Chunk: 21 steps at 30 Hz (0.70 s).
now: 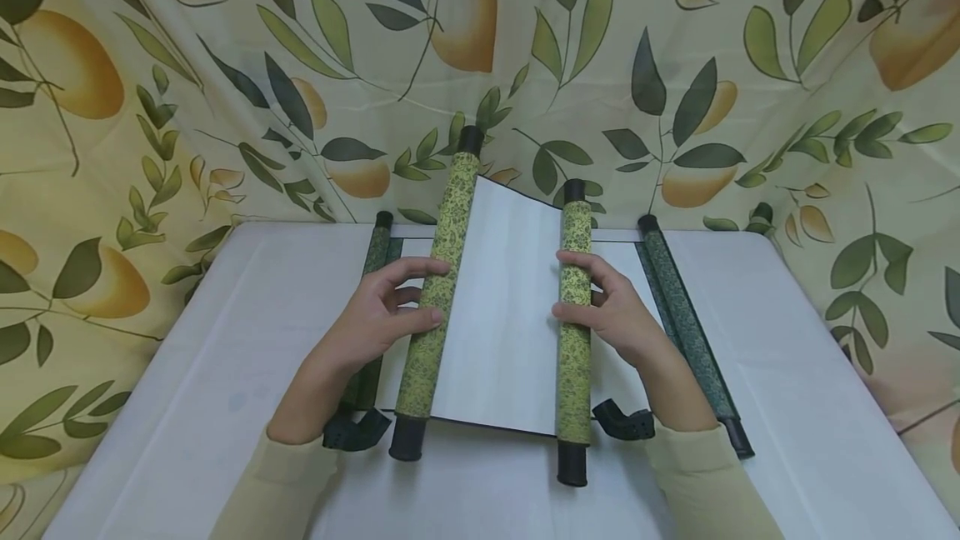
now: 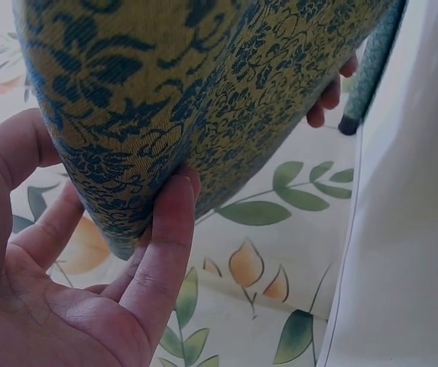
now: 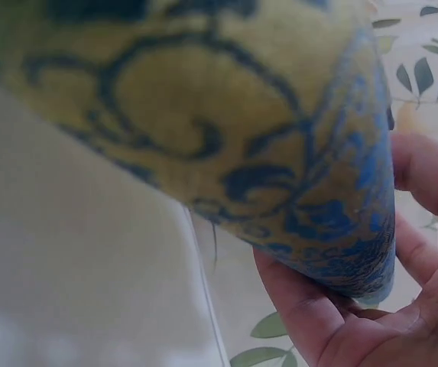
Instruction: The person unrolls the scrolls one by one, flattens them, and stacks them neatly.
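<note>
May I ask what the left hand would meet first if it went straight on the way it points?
Beyond the yellow-green patterned roller it holds, the left hand would likely meet the white scroll sheet first, though depth is unclear.

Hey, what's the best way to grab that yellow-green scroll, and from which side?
Probably mid-length on its left roller and right roller, with the left hand and right hand each coming from the outer side, thumb opposite fingers. Both rollers are long and round, so the middle should balance best; the white sheet spans between them, leaving the outer sides free.
</note>
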Available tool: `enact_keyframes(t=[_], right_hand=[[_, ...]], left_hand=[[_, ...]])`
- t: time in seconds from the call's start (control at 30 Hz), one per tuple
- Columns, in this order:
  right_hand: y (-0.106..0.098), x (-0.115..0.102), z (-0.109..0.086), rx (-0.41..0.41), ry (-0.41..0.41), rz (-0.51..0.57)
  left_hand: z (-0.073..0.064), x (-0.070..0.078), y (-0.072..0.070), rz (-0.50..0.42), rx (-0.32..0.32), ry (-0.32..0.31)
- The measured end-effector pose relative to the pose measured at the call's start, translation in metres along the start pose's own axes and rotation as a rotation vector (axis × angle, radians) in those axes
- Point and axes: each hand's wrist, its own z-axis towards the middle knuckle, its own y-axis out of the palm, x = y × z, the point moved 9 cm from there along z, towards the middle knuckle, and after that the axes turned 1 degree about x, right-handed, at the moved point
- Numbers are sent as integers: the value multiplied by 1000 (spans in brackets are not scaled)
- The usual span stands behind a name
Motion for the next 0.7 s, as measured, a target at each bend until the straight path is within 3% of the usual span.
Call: enact_keyframes(t=[0.7], right_hand=[[-2, 4, 2, 19, 17, -3]], left_hand=[[0, 0, -3, -6, 0, -4]])
